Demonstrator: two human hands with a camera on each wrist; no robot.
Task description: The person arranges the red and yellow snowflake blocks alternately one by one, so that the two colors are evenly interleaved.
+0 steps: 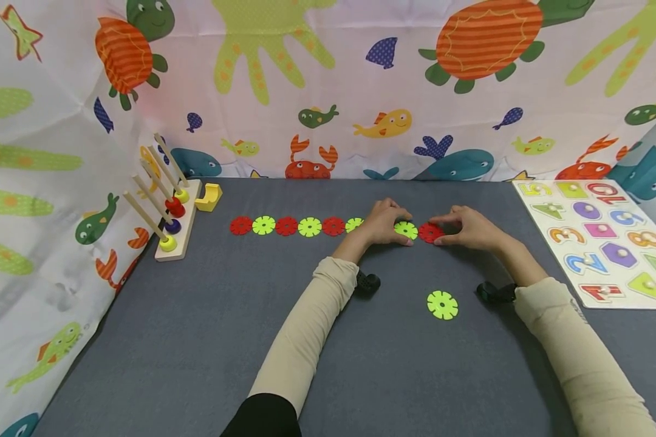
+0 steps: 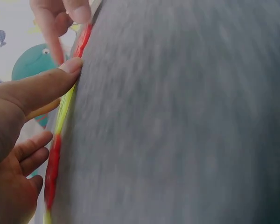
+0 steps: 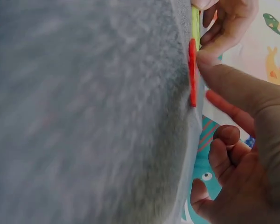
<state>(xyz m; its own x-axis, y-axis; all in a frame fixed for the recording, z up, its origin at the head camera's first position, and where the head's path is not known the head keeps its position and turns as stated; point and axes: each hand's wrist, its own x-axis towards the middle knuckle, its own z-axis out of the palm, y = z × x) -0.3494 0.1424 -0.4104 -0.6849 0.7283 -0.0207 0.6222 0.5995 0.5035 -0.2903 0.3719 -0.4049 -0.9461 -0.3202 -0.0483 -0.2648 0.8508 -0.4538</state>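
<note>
A row of flat, notched discs, red and yellow-green in turn, lies on the grey table in the head view. My left hand (image 1: 385,223) holds a yellow-green disc (image 1: 406,230) near the row's right end, thumb at its near edge and fingers beyond; the hand hides part of the row. Beside it, my right hand (image 1: 472,229) has thumb and index finger about the red disc (image 1: 430,233) at the end. Seen edge-on in the right wrist view, that red disc (image 3: 192,72) lies flat by the thumb. Closer to me lies a loose yellow-green disc (image 1: 443,304).
At the left stands a wooden peg board (image 1: 179,233) with upright rods and coloured rings, a yellow block (image 1: 208,198) beside it. A number and shape puzzle board (image 1: 601,243) lies at the right. A sea-animal printed cloth (image 1: 350,79) hangs behind the table (image 1: 361,370).
</note>
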